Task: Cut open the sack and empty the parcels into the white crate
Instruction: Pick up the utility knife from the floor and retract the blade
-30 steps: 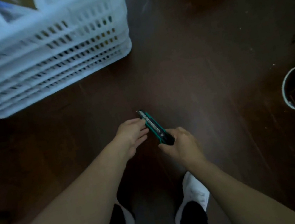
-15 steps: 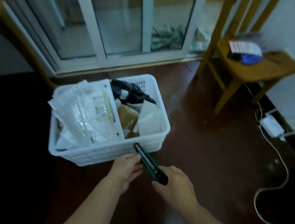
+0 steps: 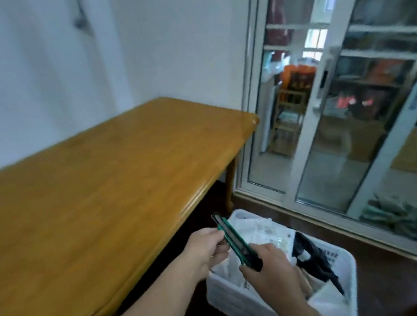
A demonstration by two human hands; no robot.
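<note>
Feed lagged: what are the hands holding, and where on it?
A green utility knife: the right hand grips its black rear end, the left hand pinches near its front tip.

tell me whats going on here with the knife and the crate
A person holds a green utility knife in both hands: the right hand grips its black end, the left hand pinches it near the tip. Whether the blade is out cannot be told. Below them the white crate sits on the floor beside a wooden table, holding white parcels and a black bag. No sack is in view.
</note>
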